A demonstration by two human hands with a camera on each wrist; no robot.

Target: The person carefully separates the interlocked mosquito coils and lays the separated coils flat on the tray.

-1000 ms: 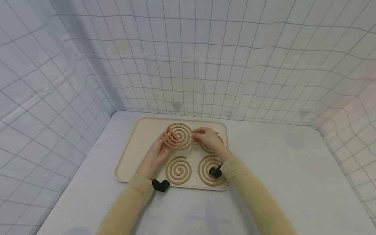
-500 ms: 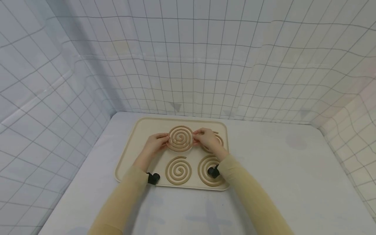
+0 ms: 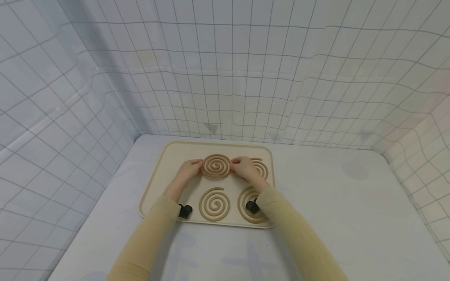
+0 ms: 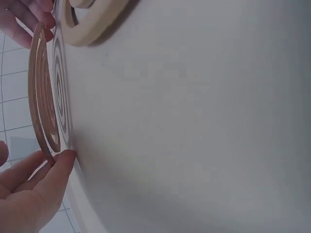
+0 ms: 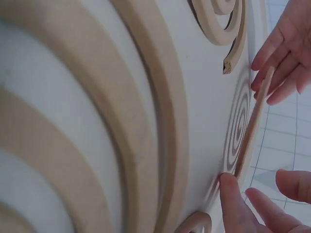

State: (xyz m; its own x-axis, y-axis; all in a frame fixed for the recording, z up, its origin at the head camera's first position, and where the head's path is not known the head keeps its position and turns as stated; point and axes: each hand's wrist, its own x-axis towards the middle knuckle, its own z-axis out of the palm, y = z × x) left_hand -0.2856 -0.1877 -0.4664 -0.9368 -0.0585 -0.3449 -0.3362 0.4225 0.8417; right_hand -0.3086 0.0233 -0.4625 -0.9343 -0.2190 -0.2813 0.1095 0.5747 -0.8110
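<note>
A brown mosquito coil [image 3: 216,166], flat and spiral, is held level just over the tray [image 3: 154,183] between both hands. Its spiral shadow falls on the tray in both wrist views. On its left rim are the fingertips of my left hand [image 3: 186,171], with a digit raised clear of the coil in the left wrist view. Opposite, my right hand [image 3: 245,169] holds the right rim at its fingertips; its raised thumb stands apart from the coil in the right wrist view. One mosquito coil [image 3: 214,204] lies nearer me, flat on the tray.
Two more coils lie at the tray's right side: the back coil [image 3: 261,168] is partly behind the right hand, the front coil [image 3: 242,203] partly under the wrist camera [image 3: 252,207]. A white table [image 3: 334,203] surrounds the tray, with a gridded cloth wall [image 3: 225,78] behind.
The coil was tilted and supported from beneath by the left hand. That hand shifted to the left rim, the coil levelled, and both hands lowered it toward the tray.
</note>
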